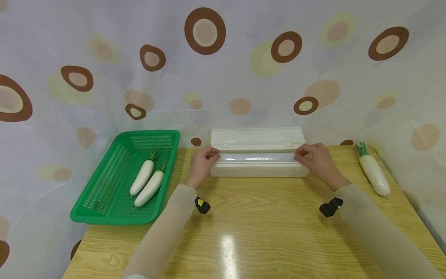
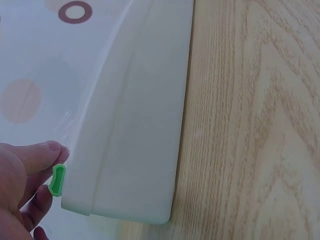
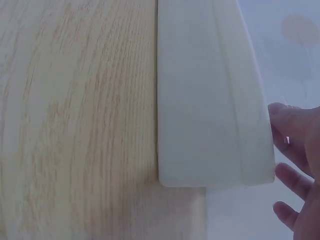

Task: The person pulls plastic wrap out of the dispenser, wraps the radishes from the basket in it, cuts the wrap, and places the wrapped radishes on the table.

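Observation:
A white cling film dispenser box lies lengthwise on the table, its lid raised at the back. Shiny clear cling film stretches across the top of the box. At the left end, my left hand pinches the film's edge between thumb and fingertips. My right hand pinches the film at the opposite end, its lower fingers spread in the right wrist view. A small green piece shows beside the left fingers at the box end.
To the left stands a green plastic basket holding two white radishes. A white radish wrapped in clear film lies near the table's right edge. A patterned curtain hangs behind the wooden table.

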Demonstrator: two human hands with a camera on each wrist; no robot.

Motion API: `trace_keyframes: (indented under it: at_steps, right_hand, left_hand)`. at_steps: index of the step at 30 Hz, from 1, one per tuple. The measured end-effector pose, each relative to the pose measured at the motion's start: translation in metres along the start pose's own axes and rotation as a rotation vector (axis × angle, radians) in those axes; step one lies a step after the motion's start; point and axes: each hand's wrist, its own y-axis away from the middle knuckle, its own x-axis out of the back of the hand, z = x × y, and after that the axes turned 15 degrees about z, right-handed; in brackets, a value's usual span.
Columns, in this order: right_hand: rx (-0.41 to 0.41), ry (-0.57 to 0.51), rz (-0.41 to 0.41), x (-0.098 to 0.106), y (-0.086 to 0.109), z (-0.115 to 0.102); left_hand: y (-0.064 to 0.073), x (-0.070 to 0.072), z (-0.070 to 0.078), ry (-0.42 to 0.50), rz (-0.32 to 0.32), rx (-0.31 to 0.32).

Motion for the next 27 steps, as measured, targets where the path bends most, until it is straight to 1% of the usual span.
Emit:
trace_keyframes:
  at_steps: [3,6,9,11,14,18,20,24,27]
  right_hand:
    - [-0.051,-0.039,0.003,0.003,0.001,0.003]
    - [-0.078,-0.092,0.007,0.004,0.0,0.005]
    - [-0.068,-0.122,0.02,0.005,-0.001,0.009]
    - [-0.064,-0.115,0.03,0.006,-0.001,0.01]
    - [-0.023,-0.082,0.037,0.007,-0.001,0.011]
    - [0.002,-0.058,0.037,0.008,-0.001,0.01]
    - [-0.01,-0.065,0.041,0.008,-0.002,0.011]
    - [-0.063,-0.083,0.063,0.01,-0.002,0.012]
    - [-0.101,-0.089,0.073,0.012,-0.004,0.011]
  left_hand:
    - [-0.001,0.001,-0.002,0.004,0.015,0.004]
    - [-0.002,0.002,-0.004,0.003,0.019,0.025]
    - [-0.003,0.003,-0.004,0.018,0.014,0.036]
    - [-0.004,0.004,-0.003,0.03,0.007,0.039]
    - [-0.006,0.005,-0.002,0.051,0.0,0.042]
    - [-0.007,0.005,-0.004,0.071,0.006,0.074]
    - [-0.007,0.005,-0.005,0.085,0.014,0.098]
    - [-0.009,0.006,-0.004,0.133,0.016,0.132]
    - [-0.013,0.007,-0.001,0.172,0.014,0.134]
